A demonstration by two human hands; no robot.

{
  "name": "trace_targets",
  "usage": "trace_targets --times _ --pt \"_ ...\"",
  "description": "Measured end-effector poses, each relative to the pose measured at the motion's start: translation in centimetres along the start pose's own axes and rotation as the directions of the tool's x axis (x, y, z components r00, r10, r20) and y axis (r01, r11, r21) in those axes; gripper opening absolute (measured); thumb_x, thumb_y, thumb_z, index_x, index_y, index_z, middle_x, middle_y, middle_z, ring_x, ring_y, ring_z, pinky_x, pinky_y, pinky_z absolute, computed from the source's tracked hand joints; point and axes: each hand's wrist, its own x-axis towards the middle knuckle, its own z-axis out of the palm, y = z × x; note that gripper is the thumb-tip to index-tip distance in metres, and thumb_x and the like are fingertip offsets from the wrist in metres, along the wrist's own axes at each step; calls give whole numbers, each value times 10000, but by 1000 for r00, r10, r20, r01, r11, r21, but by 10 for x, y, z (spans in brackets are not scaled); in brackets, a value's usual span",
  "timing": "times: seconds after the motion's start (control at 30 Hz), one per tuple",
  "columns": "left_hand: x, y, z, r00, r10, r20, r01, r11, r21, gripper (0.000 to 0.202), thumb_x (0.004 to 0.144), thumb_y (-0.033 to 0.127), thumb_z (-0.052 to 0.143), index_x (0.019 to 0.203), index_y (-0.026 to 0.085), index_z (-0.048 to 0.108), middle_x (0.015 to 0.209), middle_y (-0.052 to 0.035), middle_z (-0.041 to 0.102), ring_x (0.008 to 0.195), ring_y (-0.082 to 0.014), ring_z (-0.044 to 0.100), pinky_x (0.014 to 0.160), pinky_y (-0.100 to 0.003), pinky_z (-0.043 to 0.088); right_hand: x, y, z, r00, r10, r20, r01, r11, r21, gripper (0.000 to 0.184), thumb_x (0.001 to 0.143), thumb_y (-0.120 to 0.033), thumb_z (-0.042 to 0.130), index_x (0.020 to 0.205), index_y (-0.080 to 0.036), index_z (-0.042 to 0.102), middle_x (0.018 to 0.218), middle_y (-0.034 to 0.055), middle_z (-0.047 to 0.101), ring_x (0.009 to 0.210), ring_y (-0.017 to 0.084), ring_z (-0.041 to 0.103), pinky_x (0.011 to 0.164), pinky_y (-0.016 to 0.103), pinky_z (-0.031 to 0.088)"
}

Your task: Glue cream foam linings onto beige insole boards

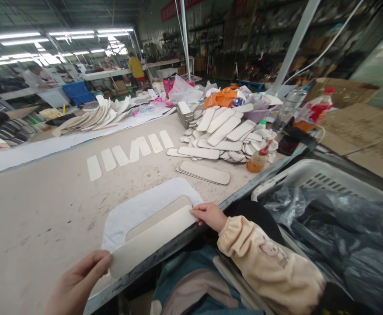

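Observation:
Between my two hands a long cream strip (pixel 155 238) with rounded ends is stretched out near the table's front edge. My left hand (pixel 80 280) pinches its near-left end between thumb and fingers. At the far-right end, my right hand (pixel 209 215) grips the corner the same way; a beige sleeve cover is on that forearm. Partly hidden under the strip lies a grey-beige panel (pixel 165 214) with rounded corners. Both are over a white sheet (pixel 122 214) with a curved outline, lying on the table.
Several pale strips (pixel 134 151) lie in a row on the table (pixel 47 210). Beyond the right hand are a stack of edged panels (pixel 204 172), a larger heap (pixel 224 127) and a bottle of orange liquid (pixel 258 162). A plastic basket (pixel 309 168) with a dark bag stands at right.

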Motion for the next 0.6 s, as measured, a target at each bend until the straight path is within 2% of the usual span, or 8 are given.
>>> trace_targets --times 0.1,0.23,0.33,0.47,0.6 --pt "18 -13 14 992 -64 110 65 998 -6 481 700 659 485 667 195 609 611 8 562 640 -166 538 600 -251 435 14 -8 -3 999 -2 -51 -3 996 -88 154 767 -292 640 839 -163 685 566 -23 591 456 95 520 471 204 427" --pt "48 -32 32 986 -121 115 112 990 82 491 700 662 487 712 190 623 575 14 558 623 -172 538 598 -259 398 37 -18 -1 992 -24 -125 -5 973 -232 207 730 -247 682 921 -173 650 627 -28 621 502 99 551 523 209 441" --pt "66 -40 43 983 -134 128 114 981 155 484 724 649 462 719 193 625 563 13 581 606 -176 556 575 -257 384 52 -18 3 982 -48 -182 -17 939 -344 217 699 -247 710 886 -180 624 679 -24 635 571 108 579 591 222 449" --pt "76 -40 48 975 -138 172 88 958 272 467 760 619 421 682 199 609 507 15 564 557 -177 554 538 -257 360 60 -13 5 974 -97 -206 -12 882 -470 189 661 -289 741 774 -195 622 723 -15 644 689 138 601 669 251 440" --pt "78 -41 49 973 -150 177 96 955 281 468 752 623 429 695 199 619 509 10 580 547 -180 563 527 -255 354 61 -14 6 973 -125 -195 -1 840 -543 167 652 -306 742 722 -209 626 715 -22 648 704 139 601 678 250 428"
